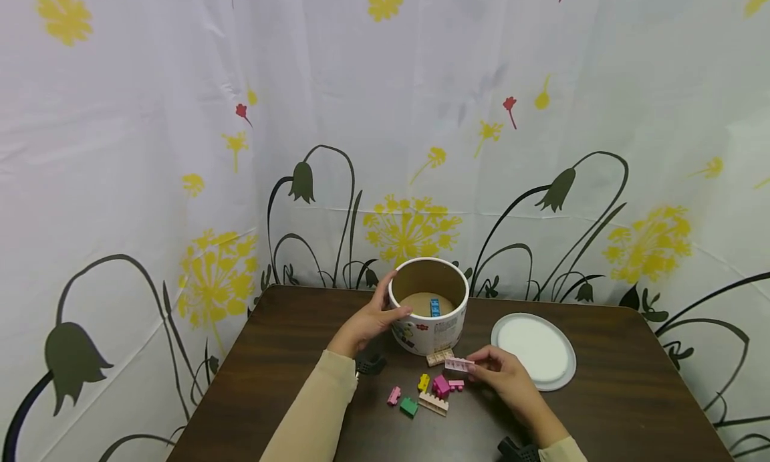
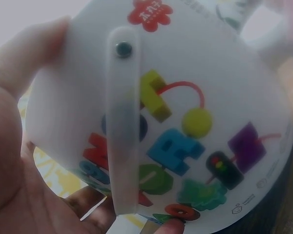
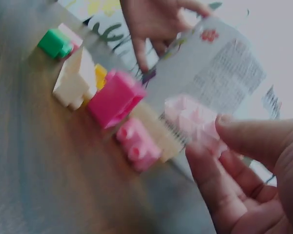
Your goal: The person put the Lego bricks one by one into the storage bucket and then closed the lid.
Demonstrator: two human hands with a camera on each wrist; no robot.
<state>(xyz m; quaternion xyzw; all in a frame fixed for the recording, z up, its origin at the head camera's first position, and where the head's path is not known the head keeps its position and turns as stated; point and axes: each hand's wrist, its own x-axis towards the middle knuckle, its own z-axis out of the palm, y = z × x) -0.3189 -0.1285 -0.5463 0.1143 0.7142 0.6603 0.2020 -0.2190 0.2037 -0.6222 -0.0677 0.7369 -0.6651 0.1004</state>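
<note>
Left hand (image 1: 371, 320) grips the white bucket (image 1: 438, 333), fingers (image 2: 100, 212) partly hidden behind it; right hand (image 1: 504, 376) pinches a pale-pink toy brick (image 1: 459, 364), one end obscured in the grasp.

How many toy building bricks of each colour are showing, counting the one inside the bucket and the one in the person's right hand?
Pink bricks: 3
Beige bricks: 2
Magenta brick: 1
Yellow brick: 1
Green brick: 1
Blue brick: 1
Total visible: 9

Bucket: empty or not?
Not empty. The head view shows a blue brick on the floor of the open bucket. The pink brick pinched by the right hand is outside it.
</note>
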